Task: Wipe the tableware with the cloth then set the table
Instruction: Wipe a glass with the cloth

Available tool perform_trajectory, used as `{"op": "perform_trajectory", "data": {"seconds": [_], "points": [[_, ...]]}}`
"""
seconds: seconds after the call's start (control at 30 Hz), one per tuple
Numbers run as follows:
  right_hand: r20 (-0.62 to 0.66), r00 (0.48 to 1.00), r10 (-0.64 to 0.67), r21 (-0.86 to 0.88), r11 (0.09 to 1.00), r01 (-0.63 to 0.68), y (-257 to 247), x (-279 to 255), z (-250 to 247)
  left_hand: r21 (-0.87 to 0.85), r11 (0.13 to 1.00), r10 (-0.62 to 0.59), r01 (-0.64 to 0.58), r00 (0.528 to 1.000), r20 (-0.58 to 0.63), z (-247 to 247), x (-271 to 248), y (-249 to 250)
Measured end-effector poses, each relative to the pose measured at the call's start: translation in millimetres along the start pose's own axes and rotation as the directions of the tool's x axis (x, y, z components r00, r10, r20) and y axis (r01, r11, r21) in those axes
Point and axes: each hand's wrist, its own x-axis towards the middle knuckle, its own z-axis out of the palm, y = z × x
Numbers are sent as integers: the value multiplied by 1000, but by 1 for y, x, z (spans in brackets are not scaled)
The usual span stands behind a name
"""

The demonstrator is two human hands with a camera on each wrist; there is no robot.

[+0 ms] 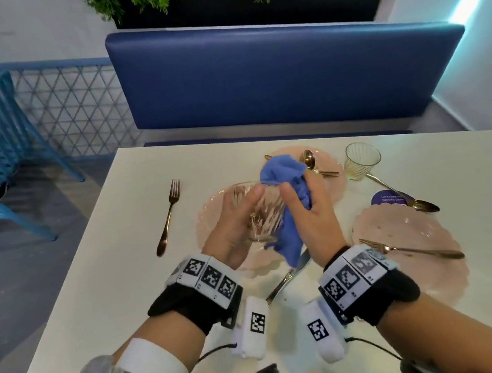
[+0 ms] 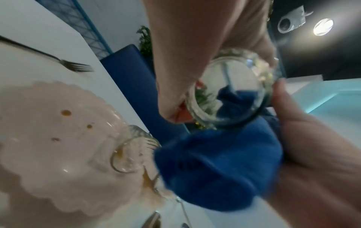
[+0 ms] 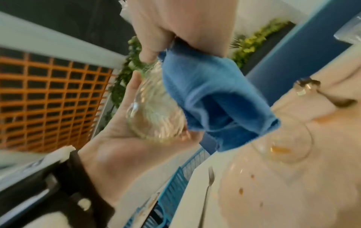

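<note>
Currently:
Left hand [image 1: 237, 219]: gripped glass [image 1: 263, 212], held above desk [image 1: 91, 273].
Right hand [image 1: 309, 215]: clutched cloth [image 1: 283, 180], pressed against glass.
Plate [image 1: 210, 211]: lay on desk below both hands.
Fork [image 1: 169, 217]: lay left of plate.
Second glass [image 1: 361, 160]: stood at right, apart.

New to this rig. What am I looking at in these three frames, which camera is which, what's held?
No robot: a person wearing wrist bands with printed markers. The large picture comes from a head camera looking down; the other two come from cameras on each wrist, looking along the hand.

The left hand grips a ribbed glass. The right hand holds a blue cloth against it, wiping.

On the white table lie pink scalloped plates, some spotted with brown drips, a second glass, forks, spoons and a knife.
</note>
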Motion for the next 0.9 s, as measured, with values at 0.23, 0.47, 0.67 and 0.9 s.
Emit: {"op": "perform_trajectory", "data": {"seconds": [0.23, 0.47, 0.67, 0.9], "points": [[225, 823, 522, 582, 605, -543, 8, -11, 15, 243, 880, 442, -407, 890, -112, 23, -18, -11], [242, 684, 689, 427, 557, -712, 23, -16, 22, 534, 713, 592, -454, 798, -112, 12, -12, -14], [398, 669, 628, 566, 406, -718, 35, -11, 28, 535, 727, 570, -430, 813, -120, -1, -17, -26], [440, 538, 719, 348, 417, -840, 31, -17, 32, 610, 742, 540, -278, 787, -298, -60, 1, -16]]}}
